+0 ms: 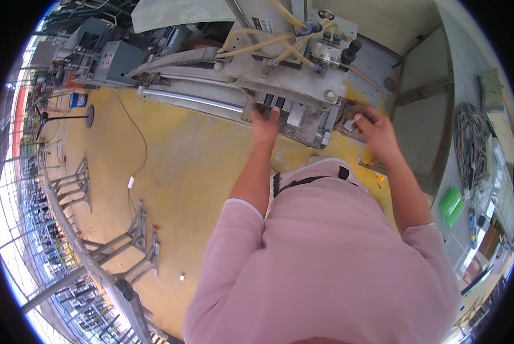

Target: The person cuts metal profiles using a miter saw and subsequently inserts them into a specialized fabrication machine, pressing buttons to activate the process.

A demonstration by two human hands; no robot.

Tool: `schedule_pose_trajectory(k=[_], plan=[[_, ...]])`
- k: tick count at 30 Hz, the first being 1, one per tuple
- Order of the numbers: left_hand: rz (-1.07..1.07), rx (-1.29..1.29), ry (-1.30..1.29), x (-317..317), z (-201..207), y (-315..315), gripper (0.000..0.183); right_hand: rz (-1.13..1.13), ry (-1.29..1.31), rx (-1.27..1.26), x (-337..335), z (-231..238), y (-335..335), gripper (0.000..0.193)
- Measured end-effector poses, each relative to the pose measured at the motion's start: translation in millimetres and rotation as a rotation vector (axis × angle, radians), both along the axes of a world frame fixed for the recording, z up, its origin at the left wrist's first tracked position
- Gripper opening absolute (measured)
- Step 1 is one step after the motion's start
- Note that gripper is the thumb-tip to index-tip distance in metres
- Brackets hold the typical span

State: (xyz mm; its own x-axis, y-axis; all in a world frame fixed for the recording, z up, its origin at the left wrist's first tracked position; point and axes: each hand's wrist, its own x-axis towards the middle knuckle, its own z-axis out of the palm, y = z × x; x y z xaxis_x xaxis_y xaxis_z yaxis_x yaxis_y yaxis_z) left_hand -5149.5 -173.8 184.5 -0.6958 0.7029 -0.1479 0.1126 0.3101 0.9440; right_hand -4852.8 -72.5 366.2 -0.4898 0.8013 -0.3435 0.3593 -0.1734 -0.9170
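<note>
A large grey machine (291,74) with yellowish hoses stands in front of me. My left hand (265,126) is at the near edge of its bed, with fingers closed at two black blocks (280,102); what they grip is hidden. Just right of those blocks, a pale rectangular metal plate (295,114) lies on the bed. Past the bed's right end, my right hand (374,131) has its fingers curled round a small light-grey flat piece (348,124). Under that hand is a brownish surface (340,131).
A shiny rod (191,100) runs along the machine to the left. On the right, a grey panel (420,109) stands beside a worktop with coiled cable (469,146) and a green object (452,207). Metal stands (145,241), a thin cord (145,143) and a blue bucket (78,100) are on the yellow floor.
</note>
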Motion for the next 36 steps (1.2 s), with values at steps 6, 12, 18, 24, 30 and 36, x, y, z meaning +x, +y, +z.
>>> schedule_pose_trajectory(k=[6,12,18,24,30,36], plan=[[0.2,0.207,-0.178,20,5,-10,0.061,-0.141,0.186,0.685,-40,67,32,0.044],[0.455,-0.216,0.14,4,-64,-139,0.036,0.027,0.012,1.109,-68,77,50,0.055],[0.3,-0.814,-0.236,23,-147,-396,0.014,-0.037,0.173,0.545,-26,37,59,0.041],[-0.877,-0.905,0.583,69,-113,-421,0.013,0.101,-0.004,0.198,10,-22,21,0.033],[-0.15,-0.834,0.006,69,-55,-285,0.029,0.199,0.004,0.169,0,-23,3,0.035],[-0.065,-0.616,-0.074,41,-34,-220,0.04,0.303,-0.082,0.314,-27,2,9,0.048]])
